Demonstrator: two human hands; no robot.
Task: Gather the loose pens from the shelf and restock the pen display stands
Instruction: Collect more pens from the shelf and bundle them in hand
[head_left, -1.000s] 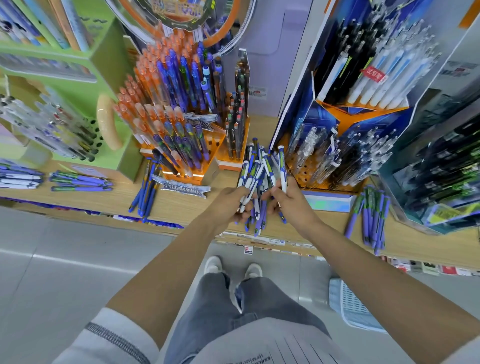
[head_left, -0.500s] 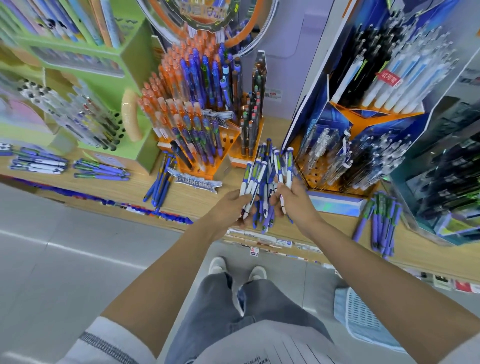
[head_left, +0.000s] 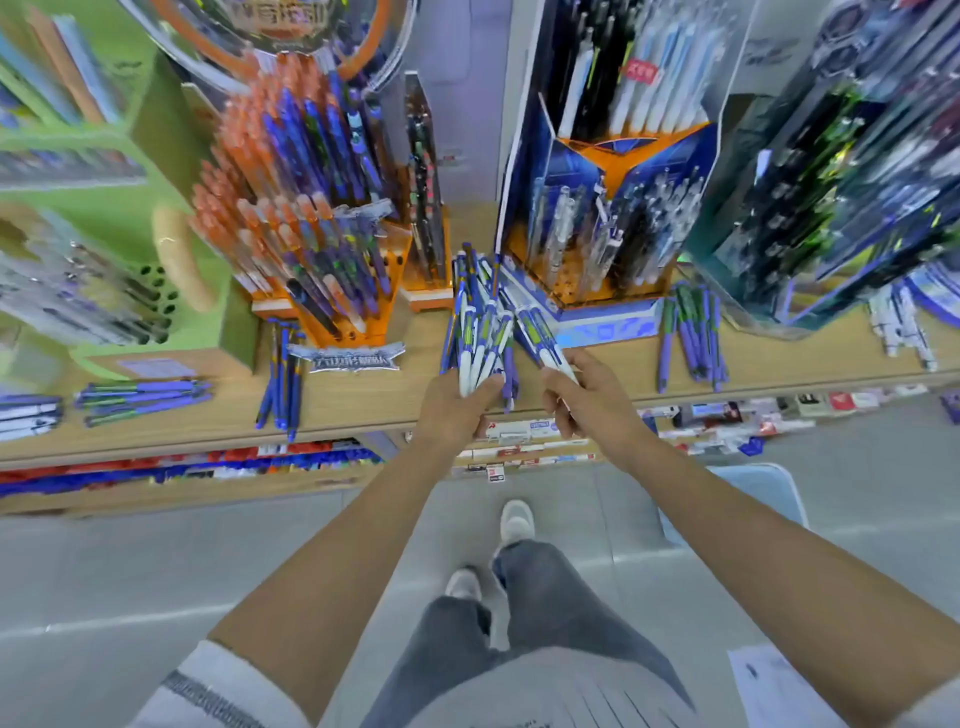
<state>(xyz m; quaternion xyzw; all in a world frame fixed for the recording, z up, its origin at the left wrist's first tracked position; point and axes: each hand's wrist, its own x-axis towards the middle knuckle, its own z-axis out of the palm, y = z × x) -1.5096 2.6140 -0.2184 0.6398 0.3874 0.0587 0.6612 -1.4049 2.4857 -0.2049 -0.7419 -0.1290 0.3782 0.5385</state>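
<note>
My left hand (head_left: 457, 410) grips a thick bundle of blue-and-white pens (head_left: 480, 322) that fans upward over the wooden shelf (head_left: 363, 400). My right hand (head_left: 592, 400) pinches a few pens (head_left: 540, 338) pulled apart from that bundle, tips pointing up and left. Just behind them stand the orange display stand (head_left: 332, 249) on the left and the blue-and-orange display stand (head_left: 608, 228) on the right, both holding several pens. Loose purple pens (head_left: 691, 338) lie on the shelf to the right, loose blue pens (head_left: 283, 379) to the left.
A green stand (head_left: 135, 223) with pens sits at the left, with more loose pens (head_left: 140, 395) in front of it. A dark transparent stand (head_left: 841, 197) fills the right. A pale blue basket (head_left: 753, 493) rests on the floor by my right arm.
The bundle has split: my right hand has drawn a few pens away to the right while my left hand keeps the rest. The view has shifted right and tilted down slightly.
</note>
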